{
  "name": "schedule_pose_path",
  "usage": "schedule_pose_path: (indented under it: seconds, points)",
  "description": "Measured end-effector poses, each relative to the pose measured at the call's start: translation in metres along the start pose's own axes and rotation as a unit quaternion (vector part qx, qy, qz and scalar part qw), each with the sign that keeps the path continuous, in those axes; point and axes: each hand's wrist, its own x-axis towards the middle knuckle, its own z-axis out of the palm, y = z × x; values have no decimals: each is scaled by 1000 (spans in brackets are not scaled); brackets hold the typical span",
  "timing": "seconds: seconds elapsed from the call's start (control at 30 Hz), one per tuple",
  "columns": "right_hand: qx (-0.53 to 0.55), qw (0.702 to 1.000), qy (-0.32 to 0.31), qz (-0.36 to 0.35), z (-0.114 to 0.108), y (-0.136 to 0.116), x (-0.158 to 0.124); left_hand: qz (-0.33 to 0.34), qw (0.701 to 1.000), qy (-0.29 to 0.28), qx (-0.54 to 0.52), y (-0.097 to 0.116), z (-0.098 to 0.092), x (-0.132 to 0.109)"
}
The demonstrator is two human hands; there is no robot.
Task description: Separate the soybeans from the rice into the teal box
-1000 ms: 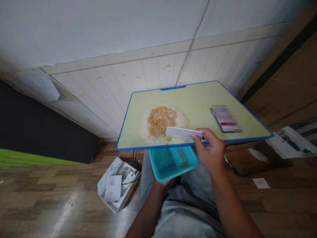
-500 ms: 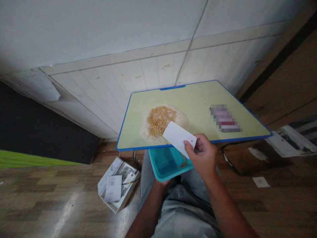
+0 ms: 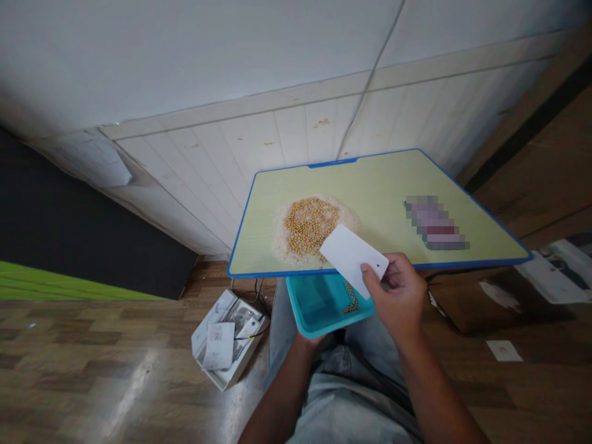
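In my right hand [image 3: 400, 290] is a thin white plastic card [image 3: 354, 259] with a small hole, pinched between thumb and fingers. The card slants over the front edge of the folding table [image 3: 379, 185], its far corner at the near side of a heap. That heap has golden round beans [image 3: 312, 225], which look like soybeans, on pale grains like rice [image 3: 349, 219]. My left hand [image 3: 312, 339] holds a teal plastic tray [image 3: 303, 324] from below, just under the table's edge; its fingers are hidden. A line of beans [image 3: 351, 299] lies in the tray, partly behind the card.
A pixelated flat object [image 3: 437, 225] lies on the right of the table. On the floor at left stands a white box [image 3: 231, 351] with papers and cables. A cardboard box [image 3: 481, 302] sits under the table's right side. The wall [image 3: 287, 132] is close behind.
The whole view has shifted, so everything appears farther right. Against the table, the card has moved only slightly to the right. Both hands keep their holds.
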Motion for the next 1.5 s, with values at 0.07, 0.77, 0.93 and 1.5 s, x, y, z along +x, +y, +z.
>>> schedule_pose_path:
  seconds: [0.07, 0.77, 0.93, 1.5]
  points:
    - [1, 1000, 5, -2, 0, -1, 0, 2, 999, 26, -29, 2, 2, -2]
    - [-6, 1000, -17, 24, 6, -2, -10, -23, 997, 8, -75, 7, 3, -1]
    - [-23, 999, -45, 18, 8, -1, -15, -36, 998, 30, -52, 11, 12, -10]
    - [-28, 998, -45, 19, 7, -1, -14, -62, 991, 60, -100, 6, 4, -4]
